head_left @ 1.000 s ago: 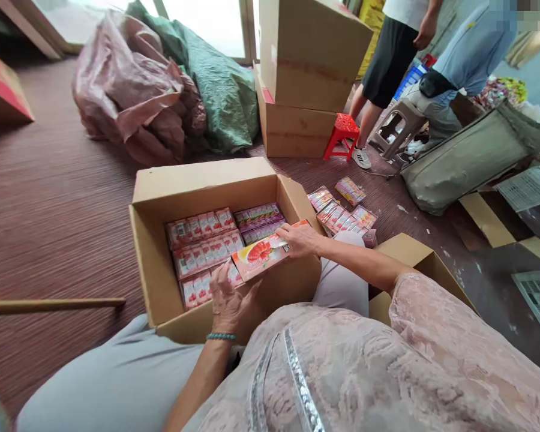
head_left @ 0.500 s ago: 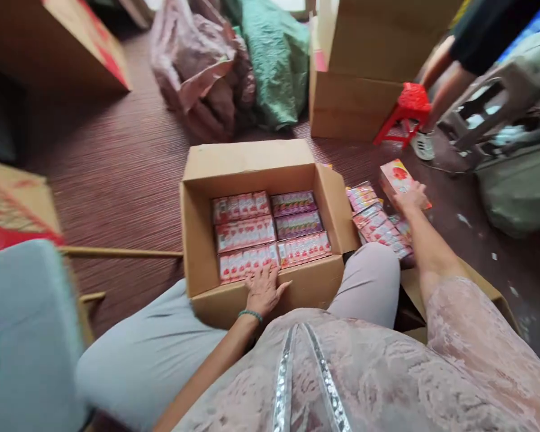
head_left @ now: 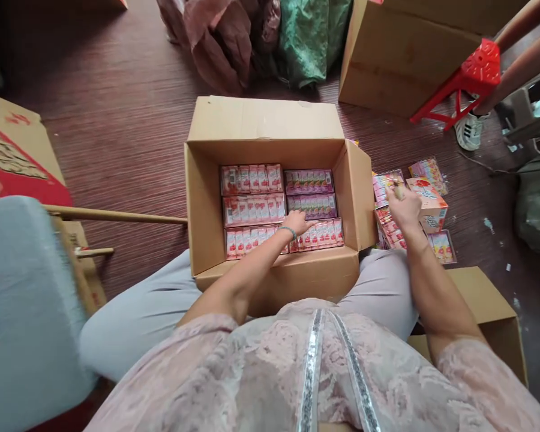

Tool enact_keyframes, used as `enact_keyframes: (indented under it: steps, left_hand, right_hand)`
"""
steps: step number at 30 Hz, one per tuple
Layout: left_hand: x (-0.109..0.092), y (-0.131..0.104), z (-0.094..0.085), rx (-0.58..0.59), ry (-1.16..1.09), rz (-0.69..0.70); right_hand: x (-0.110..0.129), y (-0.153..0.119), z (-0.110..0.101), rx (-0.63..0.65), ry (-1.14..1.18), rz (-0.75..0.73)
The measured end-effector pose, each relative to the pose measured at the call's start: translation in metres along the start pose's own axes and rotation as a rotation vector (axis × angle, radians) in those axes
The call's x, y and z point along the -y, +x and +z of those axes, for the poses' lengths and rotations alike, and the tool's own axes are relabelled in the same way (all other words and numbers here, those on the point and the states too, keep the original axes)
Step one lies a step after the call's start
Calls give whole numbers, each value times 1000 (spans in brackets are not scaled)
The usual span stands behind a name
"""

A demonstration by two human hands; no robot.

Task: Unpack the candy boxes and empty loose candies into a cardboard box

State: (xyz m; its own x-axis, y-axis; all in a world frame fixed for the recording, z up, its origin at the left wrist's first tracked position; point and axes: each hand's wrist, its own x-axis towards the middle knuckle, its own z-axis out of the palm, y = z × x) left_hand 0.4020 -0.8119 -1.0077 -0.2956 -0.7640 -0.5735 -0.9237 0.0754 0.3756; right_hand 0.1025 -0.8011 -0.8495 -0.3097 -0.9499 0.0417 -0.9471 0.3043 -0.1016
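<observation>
The left arm reaches forward over the near wall of the open carton (head_left: 266, 119), its forearm slanting to the right, and the left hand (head_left: 298, 223) lies palm down over the packs, fingers loosely extended, grasping nothing that shows; a green beaded bracelet (head_left: 288, 231) circles its wrist. The right arm stretches forward outside the carton, elbow slightly bent, with the right hand (head_left: 405, 210) over a loose pile of packs (head_left: 390, 231). Its fingers are curled, but whether they grip a pack cannot be told. Just beside that hand, an orange-and-white box (head_left: 433, 210) rests among the loose packs. The carton stands between the person's legs, flaps folded out at the far and right sides. Inside, clear-wrapped packs lie in two columns: three pinkish-red packs (head_left: 254, 209) on the left; on the right, two purple packs (head_left: 311, 193) behind one pink pack (head_left: 323, 236). A second open carton (head_left: 481, 294) sits beside the right knee.
</observation>
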Motion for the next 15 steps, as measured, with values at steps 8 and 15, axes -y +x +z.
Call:
enact_keyframes:
  steps: [8,15]
  left_hand:
    - [12,98,32,333,-39,-111]
    - [19,110,51,385,-4,-113]
  right_hand:
    - [35,-5,7,32,-29,-2]
    - [48,7,10,73,38,-61]
